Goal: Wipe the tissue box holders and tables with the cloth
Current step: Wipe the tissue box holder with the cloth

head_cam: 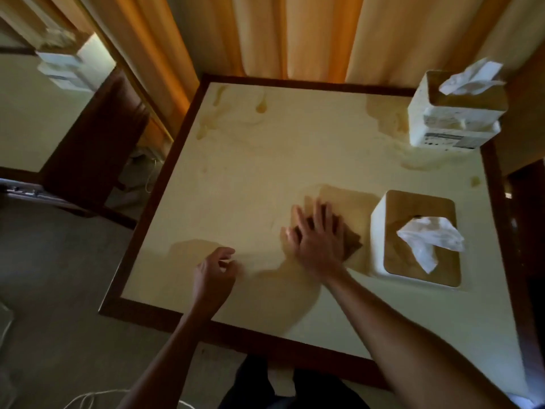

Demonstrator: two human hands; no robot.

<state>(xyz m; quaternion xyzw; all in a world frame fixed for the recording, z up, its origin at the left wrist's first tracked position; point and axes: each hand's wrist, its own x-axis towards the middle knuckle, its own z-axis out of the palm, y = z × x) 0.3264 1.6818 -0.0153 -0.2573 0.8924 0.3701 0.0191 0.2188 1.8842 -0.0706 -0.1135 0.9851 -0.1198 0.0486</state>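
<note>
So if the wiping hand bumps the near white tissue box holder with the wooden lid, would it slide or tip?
The near white tissue box holder with the wooden lid sits low and wide, so it would probably slide, not tip. The glossy cream tabletop likely offers little grip. The tissue poking out is floppy and would just bend.

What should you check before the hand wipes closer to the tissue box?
1. Cloth under the right hand: ok, straight fingers press it flat on the table.
2. Gap to the near tissue box holder: ok, cloth lies beside it, apart.
3. Left hand out of the way: ok, it hangs loosely curled over the table's near left part, holding nothing.
4. Far tissue box holder steady: cannot tell, it sits at the table's far right corner.
5. Stains near the far edge: not ok, marks show there.
</note>
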